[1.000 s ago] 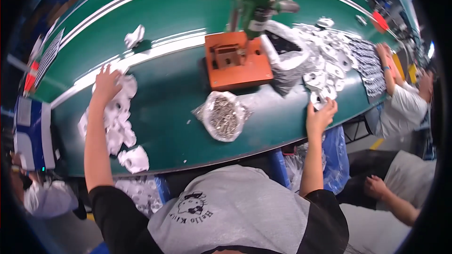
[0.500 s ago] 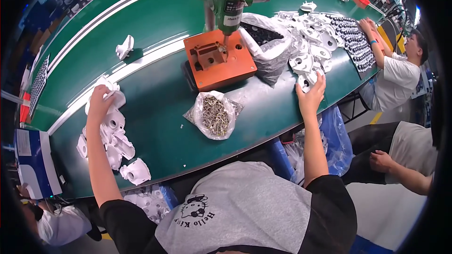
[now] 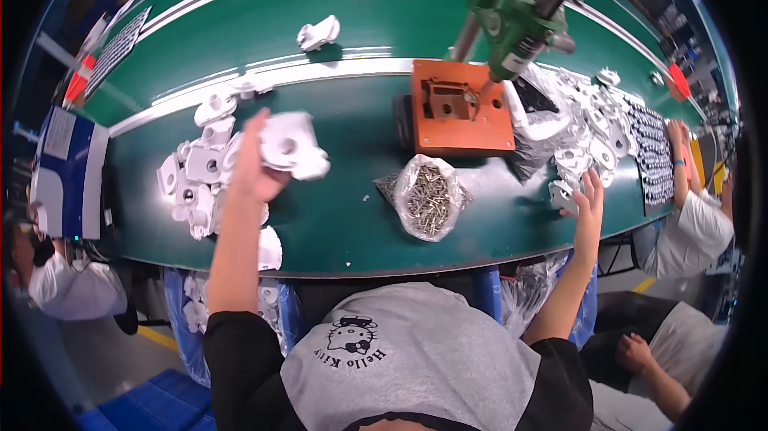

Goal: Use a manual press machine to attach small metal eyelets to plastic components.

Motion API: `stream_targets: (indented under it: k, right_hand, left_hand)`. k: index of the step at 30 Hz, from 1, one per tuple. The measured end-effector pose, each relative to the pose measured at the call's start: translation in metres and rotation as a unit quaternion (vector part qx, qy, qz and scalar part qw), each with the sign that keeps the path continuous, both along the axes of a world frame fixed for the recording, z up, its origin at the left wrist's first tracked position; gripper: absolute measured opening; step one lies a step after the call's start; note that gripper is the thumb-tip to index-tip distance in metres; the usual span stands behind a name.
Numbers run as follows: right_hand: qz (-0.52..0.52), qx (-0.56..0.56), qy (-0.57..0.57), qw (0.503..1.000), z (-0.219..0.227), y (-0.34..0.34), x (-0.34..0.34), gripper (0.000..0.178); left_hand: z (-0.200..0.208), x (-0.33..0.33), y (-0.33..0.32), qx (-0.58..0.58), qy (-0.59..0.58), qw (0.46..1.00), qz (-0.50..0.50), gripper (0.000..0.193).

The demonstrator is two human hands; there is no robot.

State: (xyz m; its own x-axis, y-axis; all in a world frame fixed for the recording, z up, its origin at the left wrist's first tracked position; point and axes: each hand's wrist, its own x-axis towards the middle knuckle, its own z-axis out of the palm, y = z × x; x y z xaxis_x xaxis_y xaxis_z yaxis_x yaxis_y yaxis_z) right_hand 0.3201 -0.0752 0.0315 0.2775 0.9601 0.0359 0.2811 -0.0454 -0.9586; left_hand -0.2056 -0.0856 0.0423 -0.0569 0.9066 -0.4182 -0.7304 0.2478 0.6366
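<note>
My left hand is closed on the edge of a white molded plastic part with a round hole, held above the table beside a pile of similar white parts. Over on the right, my right hand has its thumb and fingers around another white plastic part, at the near end of a second white pile. Between my hands are an orange fixture block under a green press and an open plastic bag of metal screws.
A bag of black pieces lies right of the fixture. A lone white part sits beyond the metal rail. Rows of dark pieces lie near a co-worker's arm. Blue-lined bins stand below the table edge.
My left hand has lifted a white part from the left pile and moved it right. My right hand's part now sits slightly apart from its pile. The view has turned left.
</note>
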Motion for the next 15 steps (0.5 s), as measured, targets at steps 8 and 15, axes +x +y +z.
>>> stream_targets:
  k: [8,15]
  right_hand:
    - [0.221,0.209,0.044,0.952,-0.002,-0.004,-0.097,0.057]
    - [0.442,0.334,-0.104,0.826,0.011,-0.025,-0.224,0.06]
  left_hand:
    - [-0.021,0.091,-0.042,0.007,-0.091,0.99,-0.109,0.042]
    - [-0.011,0.132,-0.058,0.018,-0.127,0.987,-0.093,0.037]
